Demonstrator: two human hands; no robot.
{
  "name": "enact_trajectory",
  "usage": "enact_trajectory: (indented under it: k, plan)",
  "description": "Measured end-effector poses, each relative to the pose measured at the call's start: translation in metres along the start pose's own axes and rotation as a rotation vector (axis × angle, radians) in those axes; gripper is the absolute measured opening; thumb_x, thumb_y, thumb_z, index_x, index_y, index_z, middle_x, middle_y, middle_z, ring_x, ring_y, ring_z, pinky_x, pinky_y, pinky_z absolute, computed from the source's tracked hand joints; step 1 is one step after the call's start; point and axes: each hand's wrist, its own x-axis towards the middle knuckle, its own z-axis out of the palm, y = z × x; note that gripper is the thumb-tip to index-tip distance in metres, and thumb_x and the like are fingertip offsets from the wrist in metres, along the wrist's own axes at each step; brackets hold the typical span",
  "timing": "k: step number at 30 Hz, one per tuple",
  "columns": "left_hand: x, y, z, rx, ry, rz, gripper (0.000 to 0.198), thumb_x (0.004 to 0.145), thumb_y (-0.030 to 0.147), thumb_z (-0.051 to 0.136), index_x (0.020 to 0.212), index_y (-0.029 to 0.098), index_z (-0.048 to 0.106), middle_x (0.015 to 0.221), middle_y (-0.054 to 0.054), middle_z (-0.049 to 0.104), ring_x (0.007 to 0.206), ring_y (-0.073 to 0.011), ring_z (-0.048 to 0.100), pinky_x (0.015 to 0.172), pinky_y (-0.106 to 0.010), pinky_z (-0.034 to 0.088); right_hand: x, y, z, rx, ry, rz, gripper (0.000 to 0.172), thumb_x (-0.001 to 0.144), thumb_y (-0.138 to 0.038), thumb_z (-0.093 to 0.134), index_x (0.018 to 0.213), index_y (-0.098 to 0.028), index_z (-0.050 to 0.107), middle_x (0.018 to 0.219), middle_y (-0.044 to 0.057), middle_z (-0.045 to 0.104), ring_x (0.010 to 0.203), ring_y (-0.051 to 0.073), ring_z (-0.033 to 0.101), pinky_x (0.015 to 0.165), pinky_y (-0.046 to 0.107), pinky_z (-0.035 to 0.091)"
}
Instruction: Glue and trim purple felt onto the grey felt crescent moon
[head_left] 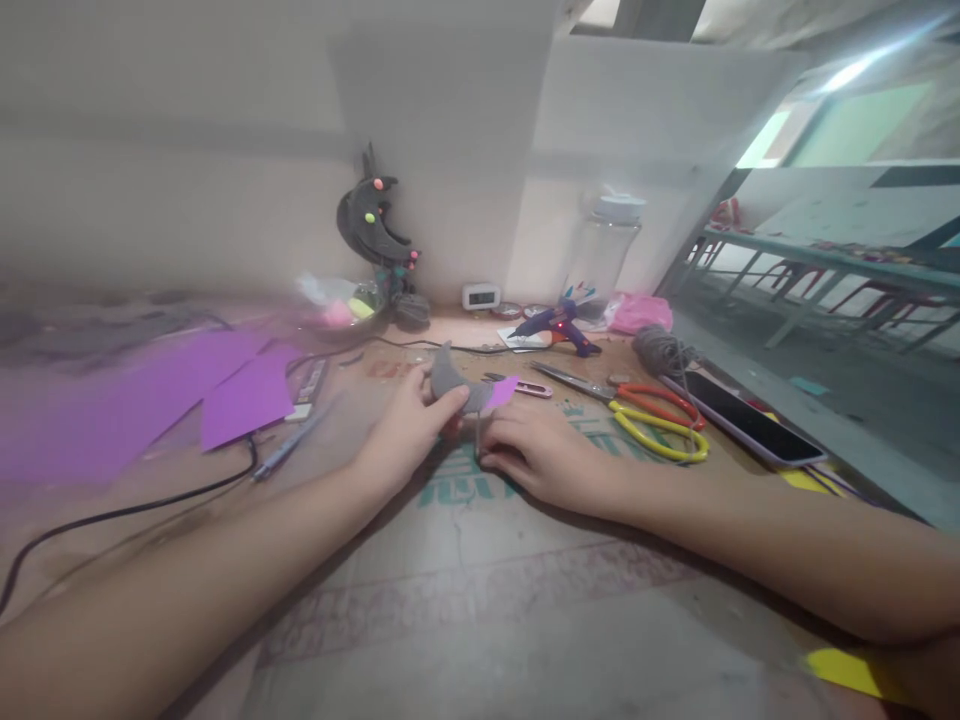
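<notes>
My left hand (405,432) is closed on a small grey crescent moon (448,376), thumb on its front face. From the moon's right end sticks a small purple paper piece (504,391). A thin grey yarn strand (478,428) hangs down between my hands. Close beside it is my right hand (551,452), its fingers curled and pressed together at the strand, seemingly pinching it. Just behind the right hand lie a small cutter (534,389) and scissors (660,420) with one orange and one yellow handle.
Purple sheets (247,395), a pen (289,448) and a black cable (135,508) lie left. Behind stand a blue glue gun (559,322), a small clock (481,297) and a clear bottle (606,245). A yarn ball (660,348) and phone (742,420) lie right. A dark moon ornament (375,225) hangs behind.
</notes>
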Motion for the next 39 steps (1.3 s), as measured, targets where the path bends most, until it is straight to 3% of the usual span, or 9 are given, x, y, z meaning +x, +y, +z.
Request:
enact_trajectory:
  k: [3, 5, 7, 9, 15, 22, 27, 34, 39]
  plan:
    - [-0.003, 0.002, 0.001, 0.066, -0.022, 0.030, 0.068, 0.080, 0.026, 0.067, 0.139, 0.018, 0.035, 0.064, 0.008, 0.054, 0.053, -0.0103, 0.051, 0.053, -0.022, 0.038, -0.006, -0.003, 0.001, 0.007, 0.050, -0.048, 0.016, 0.094, -0.020, 0.053, 0.084, -0.018, 0.065, 0.078, 0.004, 0.069, 0.074, 0.017, 0.058, 0.072, 0.028, 0.042]
    - [-0.004, 0.002, 0.000, 0.150, -0.057, 0.061, 0.054, 0.083, 0.030, 0.064, 0.132, 0.017, 0.045, 0.062, 0.007, 0.053, 0.055, -0.0112, 0.051, 0.054, -0.023, 0.038, -0.012, -0.005, -0.003, 0.004, 0.042, -0.045, 0.020, 0.096, -0.020, 0.050, 0.084, -0.018, 0.066, 0.073, 0.003, 0.069, 0.067, 0.015, 0.058, 0.065, 0.026, 0.040]
    - [-0.005, 0.001, -0.001, 0.246, -0.102, 0.090, 0.029, 0.087, 0.036, 0.058, 0.109, 0.016, 0.059, 0.063, 0.004, 0.052, 0.058, -0.0121, 0.050, 0.055, -0.024, 0.037, -0.015, -0.006, -0.009, 0.001, 0.046, -0.028, 0.022, 0.097, -0.022, 0.048, 0.085, -0.017, 0.066, 0.071, 0.003, 0.068, 0.063, 0.014, 0.057, 0.060, 0.024, 0.038]
    - [-0.005, -0.001, -0.002, 0.315, -0.138, 0.119, 0.023, 0.090, 0.039, 0.054, 0.094, 0.017, 0.060, 0.067, 0.002, 0.054, 0.062, -0.0131, 0.050, 0.058, -0.025, 0.038, -0.017, -0.004, -0.015, -0.005, 0.098, -0.014, 0.022, 0.097, -0.025, 0.048, 0.085, -0.017, 0.065, 0.070, 0.003, 0.067, 0.062, 0.013, 0.057, 0.059, 0.023, 0.037]
    - [-0.007, -0.008, -0.003, 0.358, -0.234, 0.119, 0.040, 0.080, 0.039, 0.070, 0.112, 0.022, 0.053, 0.082, 0.001, 0.057, 0.074, -0.0156, 0.055, 0.064, -0.026, 0.043, -0.013, 0.003, -0.021, 0.082, 0.200, 0.069, 0.022, 0.097, -0.026, 0.048, 0.089, -0.016, 0.066, 0.072, 0.002, 0.065, 0.065, 0.012, 0.056, 0.062, 0.022, 0.040]
    - [-0.010, -0.007, -0.001, 0.397, -0.263, 0.179, 0.028, 0.082, 0.037, 0.068, 0.100, 0.022, 0.052, 0.089, 0.001, 0.059, 0.075, -0.0139, 0.057, 0.066, -0.027, 0.045, -0.012, 0.002, -0.026, 0.143, 0.266, 0.109, 0.021, 0.096, -0.027, 0.050, 0.090, -0.017, 0.067, 0.074, 0.001, 0.067, 0.064, 0.011, 0.058, 0.060, 0.021, 0.041]
    - [-0.015, -0.001, 0.001, 0.438, -0.235, 0.155, 0.024, 0.084, 0.038, 0.066, 0.097, 0.022, 0.053, 0.080, 0.003, 0.060, 0.069, -0.0133, 0.057, 0.062, -0.026, 0.043, -0.009, 0.003, -0.036, 0.141, 0.290, 0.193, 0.022, 0.095, -0.029, 0.052, 0.090, -0.017, 0.069, 0.076, 0.002, 0.068, 0.065, 0.011, 0.058, 0.060, 0.022, 0.041]
    - [-0.017, 0.001, 0.001, 0.383, -0.119, 0.232, 0.022, 0.082, 0.035, 0.067, 0.094, 0.022, 0.054, 0.091, 0.000, 0.061, 0.076, -0.0148, 0.058, 0.066, -0.027, 0.044, 0.001, 0.019, -0.060, 0.256, 0.172, 0.381, 0.023, 0.090, -0.035, 0.057, 0.085, -0.017, 0.071, 0.077, 0.003, 0.070, 0.069, 0.015, 0.059, 0.063, 0.026, 0.042]
    - [-0.019, 0.003, 0.000, 0.397, -0.107, 0.259, 0.020, 0.084, 0.035, 0.066, 0.094, 0.022, 0.054, 0.090, 0.001, 0.058, 0.075, -0.0129, 0.055, 0.064, -0.027, 0.041, 0.004, 0.032, -0.063, 0.314, 0.036, 0.485, 0.027, 0.087, -0.040, 0.058, 0.089, -0.018, 0.075, 0.089, 0.005, 0.074, 0.076, 0.018, 0.063, 0.068, 0.030, 0.046]
